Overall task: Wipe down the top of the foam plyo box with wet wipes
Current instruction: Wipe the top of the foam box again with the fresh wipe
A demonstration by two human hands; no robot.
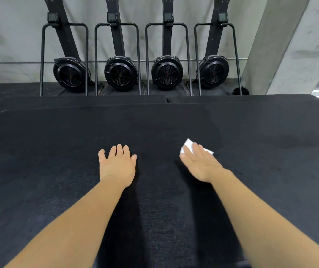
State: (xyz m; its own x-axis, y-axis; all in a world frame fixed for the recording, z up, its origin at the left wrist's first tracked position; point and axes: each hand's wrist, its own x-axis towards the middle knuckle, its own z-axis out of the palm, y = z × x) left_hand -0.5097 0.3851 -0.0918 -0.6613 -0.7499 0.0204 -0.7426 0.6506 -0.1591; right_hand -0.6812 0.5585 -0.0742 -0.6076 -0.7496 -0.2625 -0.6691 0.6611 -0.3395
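Plainly the wiping step is in hand: the right hand (200, 163) lies flat, fingers straight and close together, pressing a wipe (188, 145) onto the box (58, 151); nothing curls round the wipe, it is only pinned under the fingers, with white corners showing beyond the fingertips and to the right of the hand; the left hand (118, 167) rests palm down on the box just left of centre, fingers straight and slightly spread, holding nothing, and I judge that it braces the body; the hands are apart, with bare foam between them.

The next move, as I judge it, calls for steady downward pressure while the flat hand slides in broad overlapping strokes, since a wipe held by pressure alone may bunch or slip out on so grainy a surface; the left hand must lift off before its own patch can be reached.

The box top is black, matt and finely grained, filling the lower view from side to side; its far left corner is rounded; a faint shift of tone runs right of the wipe, perhaps damp, though I cannot tell; black pads (77, 102) lie behind it, then four rowers (121, 73) stand upright against a grey wall (9, 45).
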